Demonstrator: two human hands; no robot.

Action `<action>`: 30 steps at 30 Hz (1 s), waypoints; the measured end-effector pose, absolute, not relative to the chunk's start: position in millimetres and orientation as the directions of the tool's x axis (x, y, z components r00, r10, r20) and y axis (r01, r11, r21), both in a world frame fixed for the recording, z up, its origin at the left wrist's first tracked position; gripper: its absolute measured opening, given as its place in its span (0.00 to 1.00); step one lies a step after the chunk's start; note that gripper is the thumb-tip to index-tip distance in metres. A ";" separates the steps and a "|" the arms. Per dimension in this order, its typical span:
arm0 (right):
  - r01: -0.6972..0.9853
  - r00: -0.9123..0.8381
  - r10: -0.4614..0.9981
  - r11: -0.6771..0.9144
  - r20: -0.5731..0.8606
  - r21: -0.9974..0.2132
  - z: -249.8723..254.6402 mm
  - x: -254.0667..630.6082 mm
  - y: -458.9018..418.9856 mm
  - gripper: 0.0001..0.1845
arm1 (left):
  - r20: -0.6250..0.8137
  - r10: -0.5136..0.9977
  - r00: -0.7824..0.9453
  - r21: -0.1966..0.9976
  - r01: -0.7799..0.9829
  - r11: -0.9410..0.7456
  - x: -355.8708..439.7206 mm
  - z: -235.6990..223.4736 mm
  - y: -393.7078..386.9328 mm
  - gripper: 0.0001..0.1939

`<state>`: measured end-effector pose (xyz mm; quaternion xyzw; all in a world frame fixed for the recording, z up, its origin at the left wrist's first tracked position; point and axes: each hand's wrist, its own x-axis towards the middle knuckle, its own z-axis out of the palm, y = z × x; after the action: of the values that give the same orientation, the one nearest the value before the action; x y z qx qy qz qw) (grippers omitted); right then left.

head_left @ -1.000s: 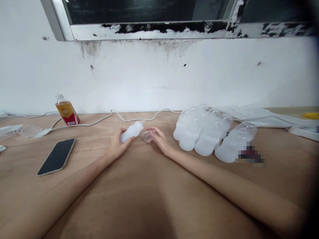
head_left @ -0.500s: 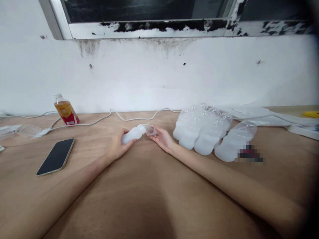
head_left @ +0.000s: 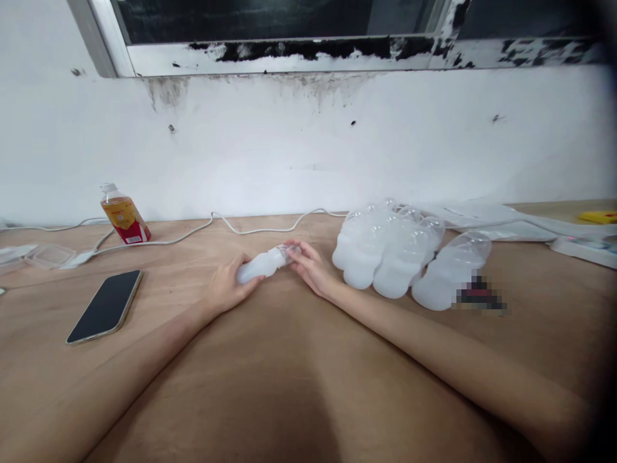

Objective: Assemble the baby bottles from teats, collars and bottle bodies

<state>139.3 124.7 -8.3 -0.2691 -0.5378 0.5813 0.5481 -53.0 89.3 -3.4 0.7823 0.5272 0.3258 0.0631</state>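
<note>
My left hand is wrapped round a small frosted white plastic bottle, tilted with its top toward the right. A clear plastic cap sits over the bottle's top end, pinched in the fingers of my right hand. Those fingers cover part of the cap, so I cannot tell how far down it sits. To the right of my right hand stands a cluster of several similar frosted bottles with clear caps on. One more capped bottle is at the cluster's right end.
A phone lies at the left on the wooden table. Behind it stand a drink bottle and a clear plastic box. A white cable runs along the wall. Plastic bags and a yellow object lie at back right.
My right hand has brought the clear cap leftward onto the top of the bottle; before, the two were apart. My left hand keeps its hold on the bottle.
</note>
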 end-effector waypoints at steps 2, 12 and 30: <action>-0.202 -0.270 0.912 0.260 0.309 -0.944 -8.2 138.9 121.3 0.15 | 0.445 0.861 0.246 0.426 0.787 -0.445 -53.0 -3.2 87.9 0.17; 0.233 -0.337 0.804 0.575 0.490 -0.784 5.8 141.0 104.6 0.13 | 0.333 0.915 0.228 0.689 0.603 -0.401 -44.3 10.4 75.9 0.14; 0.222 -0.521 0.349 0.936 0.779 -0.272 56.6 139.3 69.2 0.10 | -0.094 0.678 0.730 0.982 -0.046 0.185 -41.6 11.7 58.0 0.26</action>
<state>139.3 69.2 56.6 -0.1642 -0.8693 0.0693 0.4611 -41.6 58.0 11.7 0.5870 0.2690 0.2508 0.7213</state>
